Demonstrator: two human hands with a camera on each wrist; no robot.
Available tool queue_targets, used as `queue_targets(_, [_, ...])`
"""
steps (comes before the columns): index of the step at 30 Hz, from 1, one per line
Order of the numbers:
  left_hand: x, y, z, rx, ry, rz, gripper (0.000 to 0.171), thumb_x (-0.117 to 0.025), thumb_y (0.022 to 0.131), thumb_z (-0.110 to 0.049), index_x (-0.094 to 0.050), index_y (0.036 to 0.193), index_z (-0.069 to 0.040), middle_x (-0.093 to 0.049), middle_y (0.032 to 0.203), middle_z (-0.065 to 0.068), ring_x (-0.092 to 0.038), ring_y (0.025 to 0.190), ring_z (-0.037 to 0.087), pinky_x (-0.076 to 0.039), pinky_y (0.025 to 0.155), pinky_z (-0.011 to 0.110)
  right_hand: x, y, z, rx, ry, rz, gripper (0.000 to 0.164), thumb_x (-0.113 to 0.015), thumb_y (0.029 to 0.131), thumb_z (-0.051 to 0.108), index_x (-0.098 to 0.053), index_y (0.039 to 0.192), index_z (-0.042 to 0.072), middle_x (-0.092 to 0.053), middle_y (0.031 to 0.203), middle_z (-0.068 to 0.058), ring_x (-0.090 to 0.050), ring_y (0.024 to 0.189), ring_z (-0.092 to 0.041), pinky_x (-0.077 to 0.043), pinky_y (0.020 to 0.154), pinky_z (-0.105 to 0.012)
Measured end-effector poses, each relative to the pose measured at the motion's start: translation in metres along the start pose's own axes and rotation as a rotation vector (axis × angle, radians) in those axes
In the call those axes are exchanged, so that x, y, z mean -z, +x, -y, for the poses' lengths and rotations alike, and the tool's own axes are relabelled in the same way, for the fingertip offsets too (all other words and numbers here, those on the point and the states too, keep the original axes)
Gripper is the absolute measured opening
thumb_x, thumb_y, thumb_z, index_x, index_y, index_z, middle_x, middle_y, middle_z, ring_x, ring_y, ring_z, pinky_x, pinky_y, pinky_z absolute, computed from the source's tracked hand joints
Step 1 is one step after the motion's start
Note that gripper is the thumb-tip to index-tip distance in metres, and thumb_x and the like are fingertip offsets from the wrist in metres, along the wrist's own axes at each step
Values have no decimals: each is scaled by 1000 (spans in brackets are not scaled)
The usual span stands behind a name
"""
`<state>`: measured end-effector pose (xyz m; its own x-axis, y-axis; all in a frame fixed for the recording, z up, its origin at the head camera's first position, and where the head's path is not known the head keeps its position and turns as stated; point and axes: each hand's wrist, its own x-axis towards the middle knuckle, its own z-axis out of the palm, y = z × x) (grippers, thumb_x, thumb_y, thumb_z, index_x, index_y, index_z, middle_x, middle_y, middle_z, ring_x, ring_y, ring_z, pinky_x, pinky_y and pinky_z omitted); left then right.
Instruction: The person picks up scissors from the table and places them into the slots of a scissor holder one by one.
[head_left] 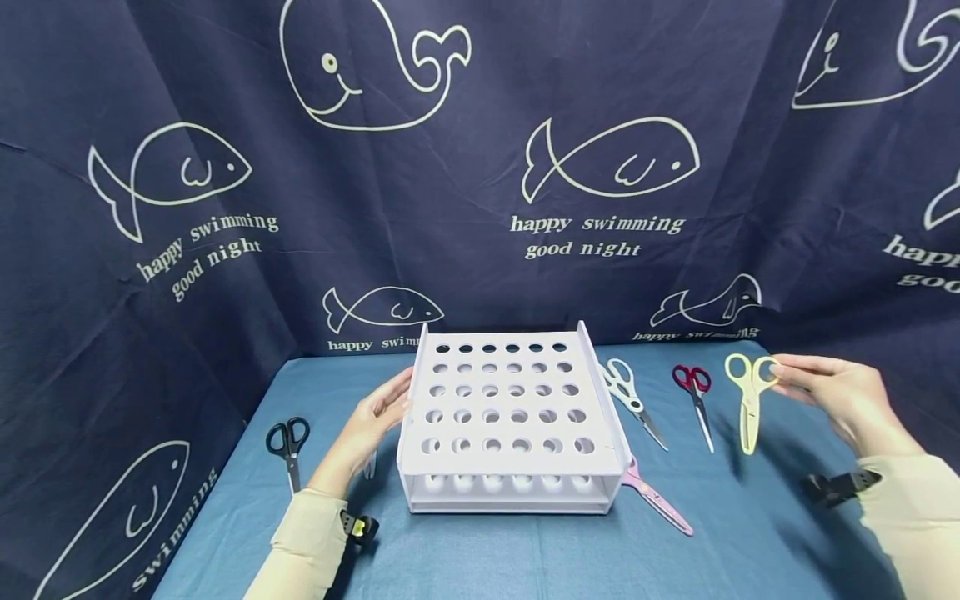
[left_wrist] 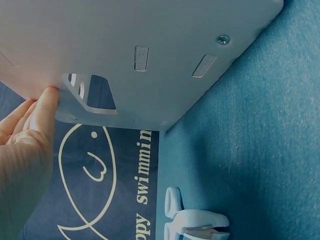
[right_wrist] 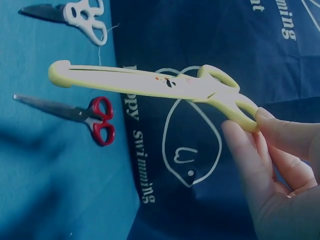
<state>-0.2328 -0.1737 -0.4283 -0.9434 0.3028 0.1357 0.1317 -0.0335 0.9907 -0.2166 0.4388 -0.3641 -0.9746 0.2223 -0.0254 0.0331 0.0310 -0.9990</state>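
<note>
A white rack [head_left: 487,433] with rows of round holes stands in the middle of the table. My left hand [head_left: 378,412] rests against its left side with fairly straight fingers. In the left wrist view, the fingertips [left_wrist: 49,95] touch the side panel [left_wrist: 165,30] beside a cutout. On the right, my right hand [head_left: 836,387] pinches one handle loop of yellow scissors [head_left: 749,408]. They hang above the table, blades down. The right wrist view shows thumb and fingers [right_wrist: 245,165] on that loop, with the closed yellow blades [right_wrist: 125,82] pointing away.
Right of the rack lie white-handled scissors [head_left: 636,402], red-handled scissors [head_left: 696,396] and pink scissors [head_left: 660,498], the pink ones partly hidden by the rack. Black scissors [head_left: 287,442] lie at the left. White-handled scissors [left_wrist: 195,220] lie beside the rack's left side. A dark blue curtain [head_left: 480,275] hangs behind.
</note>
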Motion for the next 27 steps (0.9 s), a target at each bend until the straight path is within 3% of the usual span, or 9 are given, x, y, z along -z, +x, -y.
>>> queue_targets(12, [0,1,1,19,9,-6,58,-55,98,-15,-32,151,-6,-33,156,15,-32,143,26,-43,106,25,-27,-5,12,109,165,65,25,-71,82,-7,-79,83,16,-74,80,10,-72,70,-6,-58,63,-23])
queue_targets(19, [-1,0,1,30,-10,-15,58,-55,98,-15,-32,151,-6,-34,156,14,-34,142,22,-44,102,20,-41,-4,15,153,244,72,26,-68,82,-11,-79,84,13,-75,81,8,-72,71,-7,-58,63,-22])
queue_targets(27, [0,0,0,12,-21,-2,58,-53,99,-12,-30,151,-3,-31,156,17,-31,143,27,-45,100,19,-56,1,20,230,338,116,29,-63,82,-18,-77,90,7,-76,85,0,-73,75,-10,-59,66,-25])
